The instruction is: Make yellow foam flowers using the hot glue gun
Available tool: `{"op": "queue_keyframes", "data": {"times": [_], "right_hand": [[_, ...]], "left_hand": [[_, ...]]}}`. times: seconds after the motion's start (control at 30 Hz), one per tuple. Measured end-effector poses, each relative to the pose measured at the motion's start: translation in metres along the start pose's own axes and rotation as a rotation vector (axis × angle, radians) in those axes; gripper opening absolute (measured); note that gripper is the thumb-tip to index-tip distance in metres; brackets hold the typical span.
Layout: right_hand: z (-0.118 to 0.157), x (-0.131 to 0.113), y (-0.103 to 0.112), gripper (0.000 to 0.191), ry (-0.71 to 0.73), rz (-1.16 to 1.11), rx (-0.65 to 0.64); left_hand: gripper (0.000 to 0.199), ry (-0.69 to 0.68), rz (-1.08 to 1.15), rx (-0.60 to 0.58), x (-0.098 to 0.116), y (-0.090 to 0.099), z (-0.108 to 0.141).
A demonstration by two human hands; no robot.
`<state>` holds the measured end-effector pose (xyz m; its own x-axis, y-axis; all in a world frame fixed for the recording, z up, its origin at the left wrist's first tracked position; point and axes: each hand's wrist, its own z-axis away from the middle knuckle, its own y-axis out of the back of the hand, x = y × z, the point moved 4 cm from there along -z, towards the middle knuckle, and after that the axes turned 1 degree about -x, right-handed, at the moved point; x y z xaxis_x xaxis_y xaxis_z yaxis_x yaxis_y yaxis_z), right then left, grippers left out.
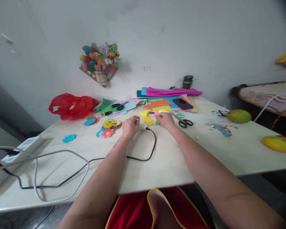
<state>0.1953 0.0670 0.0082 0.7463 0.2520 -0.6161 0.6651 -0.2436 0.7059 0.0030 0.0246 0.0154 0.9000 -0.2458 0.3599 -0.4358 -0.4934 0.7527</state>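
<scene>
While a black cord (154, 144) loops nearest the body, liable to snag, the left hand (130, 126) curls narrowly beside a yellow flower cutout (148, 121). The right hand (166, 120), fingertips close together, is at a pink piece (153, 116); I cannot tell whether either grips anything. Handling small cutouts seems in hand, calling for a light pinch. Scissors (185, 122) crowd the right hand; coloured sheets (159, 103) lie beyond.
</scene>
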Motion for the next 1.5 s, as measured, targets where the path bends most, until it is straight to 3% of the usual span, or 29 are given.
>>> {"op": "queue_keyframes", "data": {"times": [0.13, 0.33, 0.6, 0.8, 1.0, 1.07, 1.2, 1.3, 1.43, 1.5], "right_hand": [[0.0, -0.001, 0.001, 0.045, -0.011, 0.138, 0.036], [0.0, -0.004, -0.012, 0.015, 0.078, 0.062, -0.075], [0.001, -0.003, -0.007, 0.044, -0.022, 0.138, -0.124], [0.003, -0.007, -0.011, 0.017, 0.063, 0.169, -0.08], [0.001, -0.005, -0.005, 0.047, 0.014, 0.218, -0.04], [0.001, -0.005, -0.005, 0.044, 0.027, 0.22, -0.031], [0.002, -0.008, -0.007, 0.02, 0.101, 0.168, -0.036], [0.001, -0.009, -0.007, 0.026, 0.128, 0.14, -0.042], [0.0, -0.007, -0.002, 0.041, 0.054, 0.165, -0.034], [0.0, -0.006, -0.001, 0.038, 0.045, 0.171, -0.024]], "left_hand": [[0.021, 0.0, -0.012, -0.002, 0.0, -0.001, 0.0], [0.021, -0.008, -0.02, 0.004, -0.001, -0.001, 0.0], [0.022, 0.001, -0.027, -0.002, -0.001, -0.002, 0.0], [0.021, -0.014, -0.02, 0.013, -0.001, -0.002, 0.0], [0.02, -0.009, -0.02, 0.015, -0.001, -0.001, 0.0], [0.02, -0.01, -0.016, 0.012, -0.001, -0.001, 0.0], [0.02, -0.011, -0.014, 0.01, 0.0, 0.0, 0.001], [0.02, -0.005, -0.011, 0.014, 0.0, 0.0, 0.001], [0.02, -0.003, -0.013, 0.016, -0.001, 0.0, 0.0], [0.021, 0.002, -0.015, 0.011, -0.001, 0.0, 0.0]]}}
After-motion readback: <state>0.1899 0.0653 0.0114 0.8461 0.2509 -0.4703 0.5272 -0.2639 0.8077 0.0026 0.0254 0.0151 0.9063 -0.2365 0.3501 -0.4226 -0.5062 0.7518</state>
